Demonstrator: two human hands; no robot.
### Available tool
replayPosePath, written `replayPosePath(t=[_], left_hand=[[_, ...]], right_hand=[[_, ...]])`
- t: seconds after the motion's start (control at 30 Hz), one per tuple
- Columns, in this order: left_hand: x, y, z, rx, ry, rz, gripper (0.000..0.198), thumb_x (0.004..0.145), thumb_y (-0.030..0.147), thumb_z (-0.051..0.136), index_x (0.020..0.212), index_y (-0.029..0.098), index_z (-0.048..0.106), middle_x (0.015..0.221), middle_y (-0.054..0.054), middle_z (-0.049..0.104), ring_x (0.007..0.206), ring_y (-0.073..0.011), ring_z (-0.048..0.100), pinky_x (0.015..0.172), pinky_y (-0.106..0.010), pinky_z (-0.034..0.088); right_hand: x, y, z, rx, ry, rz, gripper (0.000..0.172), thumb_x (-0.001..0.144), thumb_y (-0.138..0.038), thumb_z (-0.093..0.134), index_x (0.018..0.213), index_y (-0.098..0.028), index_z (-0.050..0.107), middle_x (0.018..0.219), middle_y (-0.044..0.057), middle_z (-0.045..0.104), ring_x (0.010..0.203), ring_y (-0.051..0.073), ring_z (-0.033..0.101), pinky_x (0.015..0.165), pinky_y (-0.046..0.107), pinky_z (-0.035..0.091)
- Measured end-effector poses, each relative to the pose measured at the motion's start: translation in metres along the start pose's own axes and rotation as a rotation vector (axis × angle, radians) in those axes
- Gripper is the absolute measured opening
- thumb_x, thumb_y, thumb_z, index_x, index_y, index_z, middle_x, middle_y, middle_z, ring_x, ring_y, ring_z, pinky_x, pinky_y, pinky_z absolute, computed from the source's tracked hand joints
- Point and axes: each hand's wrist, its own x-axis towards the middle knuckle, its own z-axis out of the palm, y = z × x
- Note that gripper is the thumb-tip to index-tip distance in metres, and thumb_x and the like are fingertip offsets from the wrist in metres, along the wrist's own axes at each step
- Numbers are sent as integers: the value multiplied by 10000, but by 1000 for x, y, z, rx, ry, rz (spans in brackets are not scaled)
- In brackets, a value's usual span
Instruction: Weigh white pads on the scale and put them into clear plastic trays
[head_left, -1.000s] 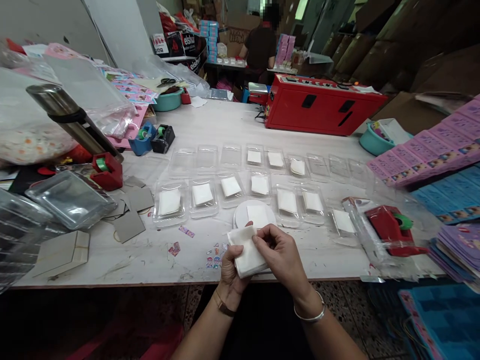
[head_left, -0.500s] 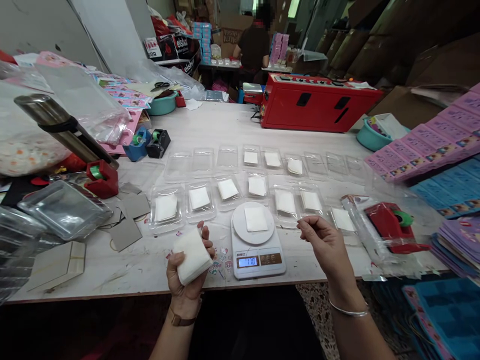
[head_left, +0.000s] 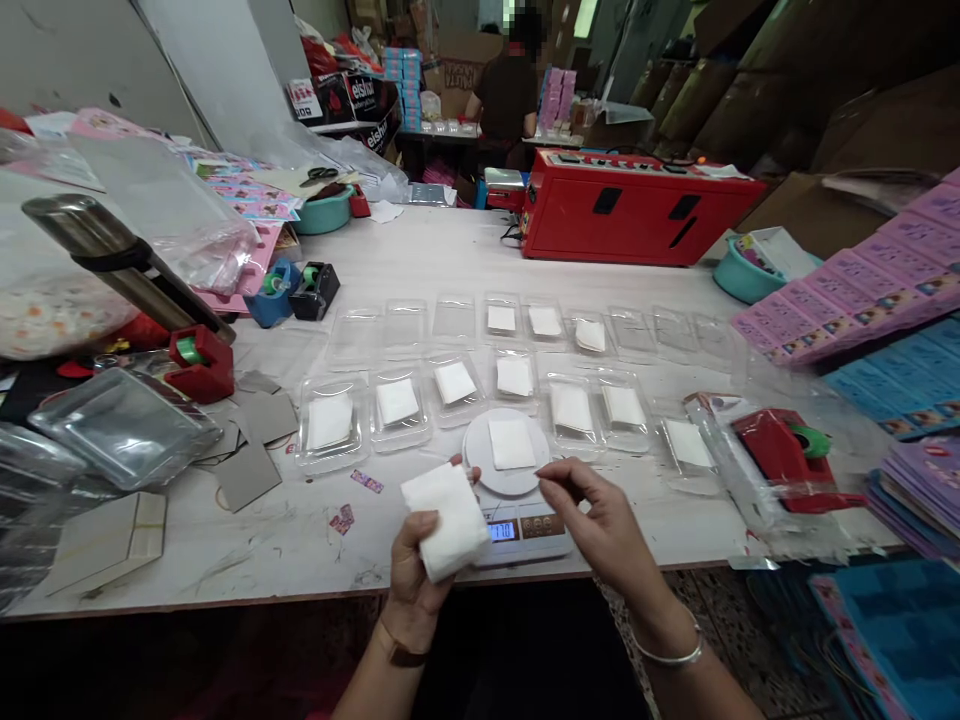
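Observation:
My left hand [head_left: 416, 570] is closed round a stack of white square sheets [head_left: 444, 518], held just in front of a small white kitchen scale [head_left: 517, 520]. One white sheet [head_left: 511, 443] lies on the scale's round plate, and the display is lit. My right hand [head_left: 592, 515] hovers beside the scale's right side, thumb and forefinger pinched together; whether anything is between them I cannot make out. Two rows of clear plastic trays [head_left: 397, 405] lie behind the scale, several with a white sheet inside.
A red tape dispenser [head_left: 784, 455] sits right of the trays, another [head_left: 201, 362] at the left. A red machine [head_left: 634, 215] stands at the back. Pink and blue card stacks [head_left: 847, 300] fill the right. A person sits far behind.
Both hands moved back toward the scale: the left with its stack came right and forward, the right came left, closing the gap between them. The sheet on the scale stayed put.

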Motion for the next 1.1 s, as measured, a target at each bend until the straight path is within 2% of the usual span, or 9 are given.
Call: replayPosePath(t=[0.17, 0.27, 0.37, 0.5, 0.67, 0.77, 0.97, 1.1], left_hand=[[2, -33, 8, 58, 13, -53, 863, 632, 228, 660, 1449, 181, 387, 1137, -107, 712, 1063, -324, 632, 911, -432, 507], [0, -40, 11, 96, -47, -84, 855, 636, 229, 688, 1441, 185, 401, 1209, -125, 677, 1130, -351, 596, 945, -450, 483], [-2, -40, 14, 143, -65, -86, 854, 627, 215, 722, 1424, 179, 417, 1204, -131, 675, 1147, -354, 584, 958, -439, 472], [-3, -40, 17, 188, -41, -74, 875, 633, 205, 728, 1439, 176, 388, 1171, -124, 686, 1118, -344, 598, 940, -424, 477], [-1, -43, 16, 189, -19, -70, 885, 622, 205, 725, 1439, 171, 385, 1160, -119, 684, 1085, -328, 608, 911, -407, 483], [0, -44, 15, 166, -11, -76, 885, 612, 208, 729, 1432, 177, 396, 1144, -111, 684, 1048, -308, 615, 872, -381, 490], [1, -44, 19, 157, 22, -53, 851, 590, 202, 744, 1390, 179, 456, 1007, -68, 695, 899, -232, 621, 798, -321, 486], [0, -46, 19, 164, 34, -33, 844, 594, 205, 746, 1389, 188, 464, 990, -58, 694, 886, -223, 616, 789, -313, 480]], right_hand=[[-6, -10, 18, -16, -84, -18, 193, 937, -331, 538, 1018, -208, 662, 877, 39, 627, 720, 144, 559, 636, 260, 462], [-6, -7, 17, 12, -124, -30, 243, 939, -320, 538, 1139, -225, 638, 925, 44, 621, 775, 151, 574, 665, 265, 479], [-5, -7, 14, 15, -135, -44, 192, 931, -304, 557, 1073, -229, 663, 904, 30, 612, 773, 143, 571, 669, 256, 482], [-7, -12, 14, -56, -84, -116, 119, 938, -261, 552, 914, -212, 658, 818, 19, 608, 740, 143, 567, 663, 261, 470], [-10, -10, 19, -273, 22, -338, 130, 946, -184, 529, 1001, -211, 644, 813, 38, 625, 771, 172, 576, 686, 301, 464], [-10, -7, 20, -366, 45, -415, 164, 944, -161, 523, 1032, -216, 649, 817, 47, 640, 758, 178, 581, 675, 307, 466], [-10, -8, 21, -402, 117, -469, 127, 918, -127, 537, 893, -199, 638, 766, 39, 649, 717, 174, 590, 656, 305, 465], [-9, -12, 21, -379, 132, -462, 128, 917, -107, 528, 845, -195, 586, 734, 29, 614, 688, 164, 556, 630, 296, 456]])
